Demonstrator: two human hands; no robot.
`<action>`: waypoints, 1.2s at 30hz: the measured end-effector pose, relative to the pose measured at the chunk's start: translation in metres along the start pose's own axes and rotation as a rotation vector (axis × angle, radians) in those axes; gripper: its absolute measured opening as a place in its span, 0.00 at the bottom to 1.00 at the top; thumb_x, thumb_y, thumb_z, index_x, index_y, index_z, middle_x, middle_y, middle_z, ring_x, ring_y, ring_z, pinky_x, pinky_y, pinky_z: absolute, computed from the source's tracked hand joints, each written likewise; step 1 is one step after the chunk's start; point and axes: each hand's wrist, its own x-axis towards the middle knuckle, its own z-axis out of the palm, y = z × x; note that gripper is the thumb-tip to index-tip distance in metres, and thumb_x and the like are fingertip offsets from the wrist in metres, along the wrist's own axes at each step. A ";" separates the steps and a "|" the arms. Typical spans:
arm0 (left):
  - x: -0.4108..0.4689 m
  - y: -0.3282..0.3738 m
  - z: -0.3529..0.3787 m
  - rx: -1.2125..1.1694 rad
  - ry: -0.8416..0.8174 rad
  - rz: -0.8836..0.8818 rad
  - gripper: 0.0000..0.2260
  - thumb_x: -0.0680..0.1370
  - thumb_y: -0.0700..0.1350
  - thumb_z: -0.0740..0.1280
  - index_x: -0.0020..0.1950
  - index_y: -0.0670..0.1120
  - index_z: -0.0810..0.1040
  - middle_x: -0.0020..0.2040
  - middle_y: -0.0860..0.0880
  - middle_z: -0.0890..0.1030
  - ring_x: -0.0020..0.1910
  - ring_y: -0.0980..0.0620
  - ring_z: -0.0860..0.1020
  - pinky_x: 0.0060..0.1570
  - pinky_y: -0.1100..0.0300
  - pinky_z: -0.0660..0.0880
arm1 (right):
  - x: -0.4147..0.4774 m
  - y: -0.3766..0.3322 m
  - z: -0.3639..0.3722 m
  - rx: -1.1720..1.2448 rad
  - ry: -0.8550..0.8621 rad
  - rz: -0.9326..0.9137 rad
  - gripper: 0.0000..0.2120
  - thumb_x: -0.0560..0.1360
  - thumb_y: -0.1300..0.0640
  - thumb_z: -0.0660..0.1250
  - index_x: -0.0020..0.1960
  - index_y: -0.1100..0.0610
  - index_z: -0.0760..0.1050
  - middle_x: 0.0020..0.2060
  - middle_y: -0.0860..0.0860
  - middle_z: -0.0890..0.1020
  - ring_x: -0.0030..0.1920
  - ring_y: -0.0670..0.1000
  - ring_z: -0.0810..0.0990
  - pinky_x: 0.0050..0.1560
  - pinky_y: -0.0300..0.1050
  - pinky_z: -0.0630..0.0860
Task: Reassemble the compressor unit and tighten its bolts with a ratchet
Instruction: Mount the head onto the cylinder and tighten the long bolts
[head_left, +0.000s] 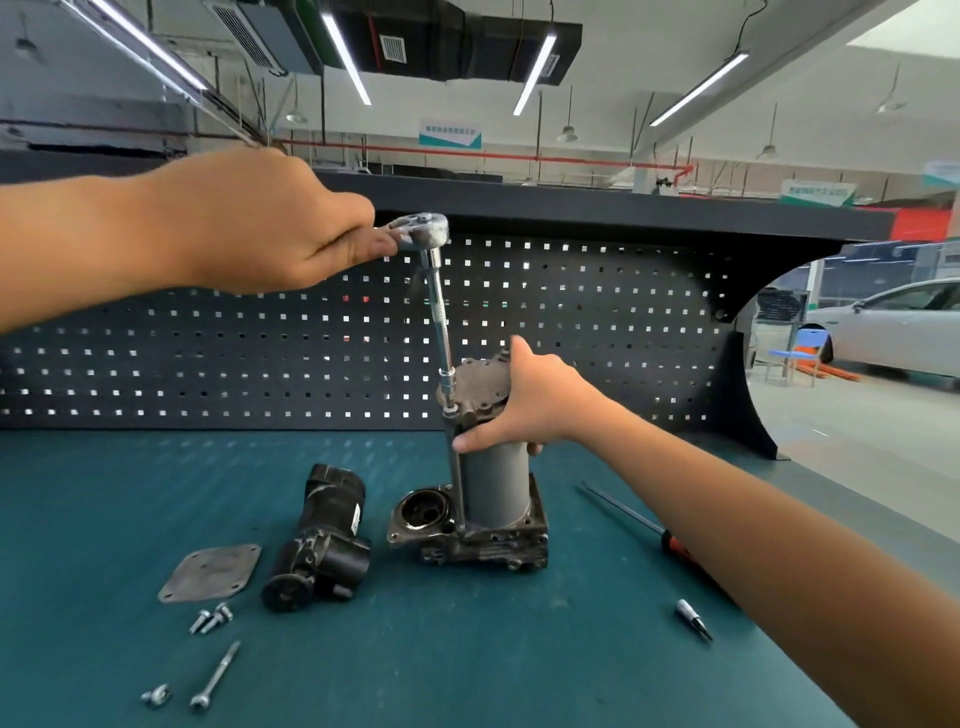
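While our left hand (270, 228) grips the ratchet (423, 231) and our right hand (524, 400) clasps the compressor cylinder (496, 488), the leaning extension bar (441, 322) could slip off the bolt (457, 467).

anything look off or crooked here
The extension under the ratchet leans left, out of line with the upright long bolt on the compressor. A cover plate and spare bolts lie unfitted on the mat.

The bench (104, 493) bears the compressor unit (493, 488), a black housing (324, 540), a plate (210, 571), bolts (212, 618) and seemingly a screwdriver (672, 543).
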 end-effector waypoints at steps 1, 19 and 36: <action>-0.002 0.001 0.002 0.009 -0.001 -0.022 0.31 0.78 0.64 0.37 0.34 0.45 0.68 0.18 0.58 0.58 0.15 0.62 0.57 0.19 0.69 0.52 | 0.002 0.002 -0.001 0.095 -0.010 0.036 0.42 0.59 0.41 0.78 0.61 0.59 0.61 0.38 0.51 0.79 0.27 0.47 0.79 0.29 0.42 0.78; 0.023 0.030 0.008 0.080 -0.079 -0.286 0.20 0.77 0.58 0.43 0.30 0.49 0.57 0.24 0.50 0.63 0.23 0.53 0.59 0.25 0.61 0.52 | -0.016 0.037 0.018 1.231 0.053 0.495 0.19 0.73 0.46 0.68 0.44 0.64 0.73 0.38 0.58 0.79 0.30 0.51 0.78 0.24 0.39 0.76; -0.023 0.063 -0.016 -0.012 -0.038 -0.421 0.20 0.79 0.56 0.48 0.29 0.48 0.56 0.23 0.49 0.61 0.22 0.52 0.59 0.25 0.62 0.52 | -0.038 0.018 0.045 1.188 0.219 0.410 0.19 0.75 0.44 0.59 0.32 0.54 0.63 0.20 0.47 0.65 0.20 0.46 0.58 0.19 0.37 0.56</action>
